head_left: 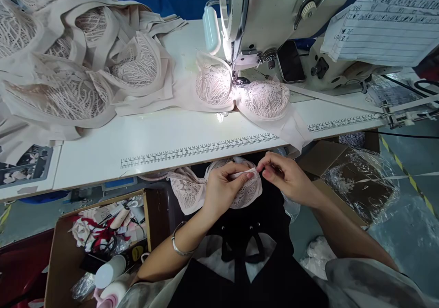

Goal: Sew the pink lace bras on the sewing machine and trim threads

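A pale pink lace bra (187, 193) lies across my lap, below the table's front edge. My left hand (221, 189) is closed on it, with thumb and forefinger pinching a narrow white edge of one cup. At the right end of that edge, my right hand (290, 180) is closed in a pinch; its fingertips meet the bra's edge, and any small thing between them is hidden. Another lace bra (265, 100) lies on the table under the needle area of a sewing machine (236, 59), lit by the lamp. One of its wings hangs over the table edge.
Several more bras (68, 88) are heaped on the left of the white table (103, 148). A narrow tape (329, 95) runs from the machine to a metal guide (387, 114). A phone (291, 62) rests by the machine. Cardboard boxes (56, 257) stand below on both sides.
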Motion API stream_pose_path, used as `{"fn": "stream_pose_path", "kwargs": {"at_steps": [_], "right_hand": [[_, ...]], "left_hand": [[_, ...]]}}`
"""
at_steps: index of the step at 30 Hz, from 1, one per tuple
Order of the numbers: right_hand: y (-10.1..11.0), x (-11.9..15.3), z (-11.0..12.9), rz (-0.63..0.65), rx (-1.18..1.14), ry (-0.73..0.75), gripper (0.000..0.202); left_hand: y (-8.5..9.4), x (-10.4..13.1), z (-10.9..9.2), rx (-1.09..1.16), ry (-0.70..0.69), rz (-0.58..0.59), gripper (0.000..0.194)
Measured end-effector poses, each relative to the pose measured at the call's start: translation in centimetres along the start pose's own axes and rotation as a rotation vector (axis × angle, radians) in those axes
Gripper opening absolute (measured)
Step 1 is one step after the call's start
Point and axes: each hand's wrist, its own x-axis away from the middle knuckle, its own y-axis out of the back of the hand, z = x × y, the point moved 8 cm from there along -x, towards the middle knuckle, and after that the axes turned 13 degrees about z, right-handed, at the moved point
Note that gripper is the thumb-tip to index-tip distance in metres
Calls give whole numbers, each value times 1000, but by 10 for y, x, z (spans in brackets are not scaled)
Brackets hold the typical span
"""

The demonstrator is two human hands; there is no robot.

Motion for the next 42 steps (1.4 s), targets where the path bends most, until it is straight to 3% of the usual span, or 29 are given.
{"fn": "stream_pose_path", "kwargs": {"at_steps": [4, 8, 14, 18, 24, 29, 35, 40, 42], "right_hand": [[0, -5, 1, -57, -27, -17, 13], [-2, -8, 2, -74, -14, -21, 11], [2, -6, -3, -107, -16, -33, 37], [-1, -6, -1, -1, 35, 19, 55], [-8, -9, -5, 94, -40, -50, 21], [-13, -11, -6, 93, -111, -47, 21], [-15, -12, -11, 35, -159, -48, 26], [-1, -9, -15, -124, -218, -31, 40], [1, -10, -14, -121, -192, -25, 49]], "left_hand": [[0, 1, 3, -4, 19, -2, 17], [0, 1, 3, -14, 15, 2, 20], [1, 2, 1, 6, -8, -20, 10], [1, 1, 1, 58, -5, -22, 9], [-3, -1, 3, 100, -2, 36, 5], [-4, -1, 2, 53, 9, 54, 7], [-2, -1, 0, 4, -6, 42, 8], [-1, 0, 0, 37, 1, 32, 6], [-1, 1, 1, 37, 6, 10, 7]]}}
